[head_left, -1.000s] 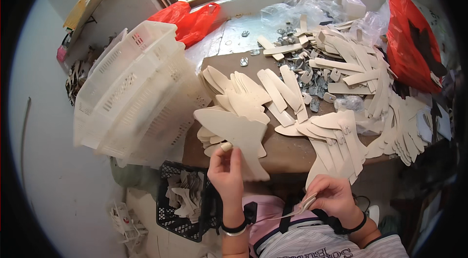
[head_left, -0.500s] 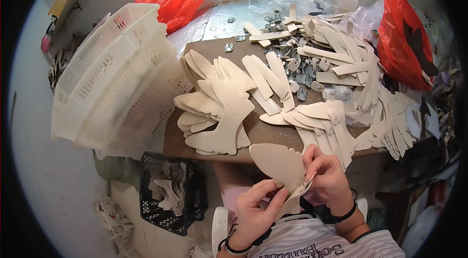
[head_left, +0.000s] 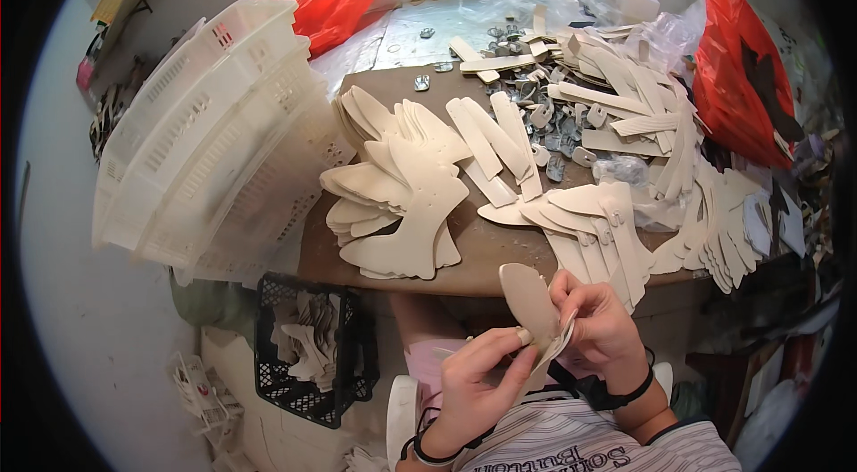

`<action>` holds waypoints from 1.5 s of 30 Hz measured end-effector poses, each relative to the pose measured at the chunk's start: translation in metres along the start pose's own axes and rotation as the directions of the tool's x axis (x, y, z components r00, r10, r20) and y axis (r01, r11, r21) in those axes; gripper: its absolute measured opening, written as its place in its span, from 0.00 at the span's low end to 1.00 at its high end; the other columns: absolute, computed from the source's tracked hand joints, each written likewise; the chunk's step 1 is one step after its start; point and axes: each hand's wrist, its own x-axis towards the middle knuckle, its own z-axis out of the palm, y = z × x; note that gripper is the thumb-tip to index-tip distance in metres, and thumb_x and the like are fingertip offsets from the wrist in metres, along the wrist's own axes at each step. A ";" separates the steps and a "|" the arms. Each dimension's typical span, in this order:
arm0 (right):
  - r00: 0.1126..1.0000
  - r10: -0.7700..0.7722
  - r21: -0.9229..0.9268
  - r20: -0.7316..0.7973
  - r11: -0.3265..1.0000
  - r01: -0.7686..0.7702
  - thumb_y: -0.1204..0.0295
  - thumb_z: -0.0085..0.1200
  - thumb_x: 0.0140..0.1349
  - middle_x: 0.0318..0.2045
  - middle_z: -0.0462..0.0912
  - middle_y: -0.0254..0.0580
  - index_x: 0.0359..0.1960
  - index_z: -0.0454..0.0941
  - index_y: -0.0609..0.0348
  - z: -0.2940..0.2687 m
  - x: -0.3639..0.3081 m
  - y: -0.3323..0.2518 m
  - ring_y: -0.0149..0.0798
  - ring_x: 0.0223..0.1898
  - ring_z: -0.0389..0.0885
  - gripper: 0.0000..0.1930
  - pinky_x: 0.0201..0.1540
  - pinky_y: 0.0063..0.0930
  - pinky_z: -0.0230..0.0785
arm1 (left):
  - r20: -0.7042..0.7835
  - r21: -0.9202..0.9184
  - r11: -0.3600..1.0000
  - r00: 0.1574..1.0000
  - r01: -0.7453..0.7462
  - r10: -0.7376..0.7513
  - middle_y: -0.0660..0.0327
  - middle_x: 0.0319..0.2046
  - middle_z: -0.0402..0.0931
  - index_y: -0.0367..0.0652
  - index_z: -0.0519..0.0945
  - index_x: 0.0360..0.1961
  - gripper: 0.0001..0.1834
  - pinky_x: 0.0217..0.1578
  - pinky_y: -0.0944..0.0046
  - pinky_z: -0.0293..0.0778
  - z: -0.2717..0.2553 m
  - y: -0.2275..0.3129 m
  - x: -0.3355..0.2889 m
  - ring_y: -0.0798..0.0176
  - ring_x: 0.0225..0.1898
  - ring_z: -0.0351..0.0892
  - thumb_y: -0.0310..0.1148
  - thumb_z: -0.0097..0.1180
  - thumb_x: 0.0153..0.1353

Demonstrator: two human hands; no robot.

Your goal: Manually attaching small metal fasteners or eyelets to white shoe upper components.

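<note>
Above my lap, just in front of the table edge, both hands hold a beige leather shoe-upper piece (head_left: 528, 298). My left hand (head_left: 475, 376) is closed on its lower left side, with fingers and thumb pinching the leather. My right hand (head_left: 605, 331) is closed at its right edge, fingertips pinched together where the leather folds; anything small between them is hidden. Nearest on the table are overlapping beige upper pieces (head_left: 585, 204), some with small buckles on them. To their left lies a fanned stack of similar pieces (head_left: 411, 178).
Beige strips (head_left: 616, 97) and loose metal buckles (head_left: 558, 137) pile up at the back right. A red plastic bag (head_left: 732, 79) stands beyond them. White nested baskets (head_left: 205, 124) lean at the left. Below, a black crate (head_left: 299, 401) holds leather pieces.
The leather piece has turned and bent, so its wide lobe now looks narrower and stands further right. Both hands keep their hold, shifting only slightly.
</note>
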 end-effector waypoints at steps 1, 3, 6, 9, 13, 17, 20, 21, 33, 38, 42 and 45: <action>1.000 0.013 0.032 0.000 0.999 -0.013 0.81 0.70 0.46 0.36 0.68 0.32 0.31 0.83 0.63 -0.002 0.001 0.002 0.28 0.31 0.73 0.10 0.31 0.17 0.69 | -0.003 0.000 1.000 1.000 0.001 -0.001 0.54 0.35 0.82 0.31 0.81 0.40 0.10 0.34 0.69 0.75 0.000 0.001 0.002 0.63 0.33 0.81 0.20 0.62 0.56; 0.998 0.056 0.087 0.008 0.995 -0.056 0.81 0.70 0.47 0.36 0.69 0.33 0.31 0.83 0.64 -0.008 0.002 0.003 0.29 0.31 0.74 0.10 0.31 0.18 0.70 | 0.026 -0.020 1.000 0.999 0.019 -0.019 0.58 0.32 0.80 0.31 0.81 0.36 0.07 0.29 0.73 0.71 0.001 0.003 0.006 0.69 0.29 0.78 0.20 0.63 0.55; 0.993 0.120 0.151 0.023 0.981 -0.122 0.80 0.69 0.48 0.36 0.69 0.34 0.32 0.82 0.65 -0.010 0.003 0.004 0.31 0.31 0.76 0.10 0.31 0.20 0.72 | 0.061 -0.031 1.000 0.998 -0.003 0.005 0.58 0.33 0.80 0.32 0.81 0.37 0.08 0.29 0.73 0.71 0.000 0.001 0.007 0.69 0.31 0.78 0.20 0.62 0.55; 0.987 0.160 0.158 0.024 0.974 -0.162 0.81 0.69 0.47 0.37 0.70 0.35 0.32 0.82 0.66 -0.011 0.003 0.003 0.32 0.32 0.77 0.10 0.34 0.20 0.73 | 0.070 -0.053 0.999 0.998 -0.004 0.007 0.59 0.34 0.80 0.32 0.81 0.38 0.09 0.29 0.74 0.71 0.000 0.001 0.007 0.70 0.32 0.78 0.20 0.61 0.55; 0.989 0.145 0.038 0.034 0.989 -0.146 0.83 0.70 0.46 0.38 0.70 0.35 0.32 0.83 0.66 -0.011 0.004 0.002 0.32 0.37 0.76 0.11 0.38 0.20 0.74 | 0.061 -0.047 0.998 0.998 0.029 -0.026 0.59 0.35 0.80 0.33 0.81 0.39 0.09 0.28 0.74 0.70 -0.001 0.002 0.005 0.71 0.32 0.78 0.19 0.61 0.55; 0.991 0.127 -0.046 0.028 0.991 -0.126 0.84 0.70 0.45 0.39 0.70 0.36 0.31 0.83 0.66 -0.006 0.005 -0.003 0.32 0.41 0.75 0.11 0.40 0.21 0.74 | 0.048 -0.005 0.999 0.998 0.037 -0.037 0.59 0.35 0.81 0.34 0.82 0.39 0.10 0.27 0.74 0.70 -0.003 0.001 0.002 0.72 0.32 0.78 0.19 0.61 0.54; 0.994 0.052 -0.187 0.099 0.982 -0.033 0.83 0.70 0.45 0.39 0.70 0.37 0.34 0.82 0.66 -0.007 0.005 -0.002 0.32 0.42 0.75 0.13 0.43 0.22 0.74 | 0.055 0.034 0.999 0.998 0.038 -0.040 0.59 0.35 0.81 0.35 0.82 0.39 0.11 0.26 0.74 0.70 -0.005 0.012 0.006 0.71 0.31 0.78 0.19 0.63 0.53; 0.998 0.043 -0.201 0.039 0.979 -0.034 0.83 0.71 0.45 0.41 0.71 0.38 0.36 0.81 0.66 -0.001 0.003 -0.003 0.32 0.43 0.75 0.15 0.45 0.22 0.73 | 0.071 0.055 0.998 0.996 0.041 -0.045 0.59 0.35 0.81 0.36 0.82 0.39 0.12 0.26 0.74 0.71 -0.005 0.015 0.008 0.71 0.30 0.78 0.19 0.64 0.51; 0.895 -0.376 -0.741 0.242 0.523 0.420 0.87 0.66 0.40 0.31 0.80 0.40 0.28 0.82 0.61 0.021 -0.020 -0.002 0.39 0.32 0.82 0.12 0.36 0.27 0.75 | 0.077 0.262 0.907 0.944 -0.329 0.320 0.62 0.37 0.84 0.41 0.82 0.36 0.15 0.33 0.65 0.72 -0.008 -0.018 -0.009 0.61 0.34 0.82 0.24 0.68 0.43; 0.751 -0.459 -0.768 0.475 0.201 0.608 0.87 0.62 0.37 0.28 0.80 0.40 0.29 0.82 0.61 0.028 -0.031 -0.008 0.40 0.29 0.80 0.14 0.31 0.28 0.74 | 0.144 0.332 0.795 0.860 -0.508 0.490 0.64 0.39 0.82 0.42 0.79 0.36 0.16 0.44 0.64 0.68 -0.006 -0.021 -0.012 0.65 0.38 0.79 0.30 0.67 0.43; 0.745 -0.421 -0.740 0.518 0.215 0.637 0.86 0.60 0.36 0.27 0.81 0.39 0.30 0.83 0.61 0.027 -0.039 -0.011 0.41 0.27 0.80 0.15 0.29 0.28 0.74 | 0.182 0.252 0.814 0.851 -0.524 0.492 0.61 0.38 0.81 0.41 0.79 0.37 0.17 0.42 0.62 0.70 -0.004 -0.023 -0.014 0.61 0.39 0.79 0.26 0.66 0.42; 0.707 -0.441 -0.729 0.552 0.156 0.666 0.86 0.59 0.38 0.27 0.81 0.39 0.30 0.84 0.59 0.024 -0.036 -0.016 0.40 0.27 0.81 0.14 0.29 0.26 0.75 | 0.182 0.100 0.875 0.873 -0.473 0.452 0.58 0.39 0.80 0.39 0.79 0.39 0.20 0.41 0.59 0.73 -0.002 -0.024 -0.014 0.56 0.39 0.80 0.21 0.65 0.40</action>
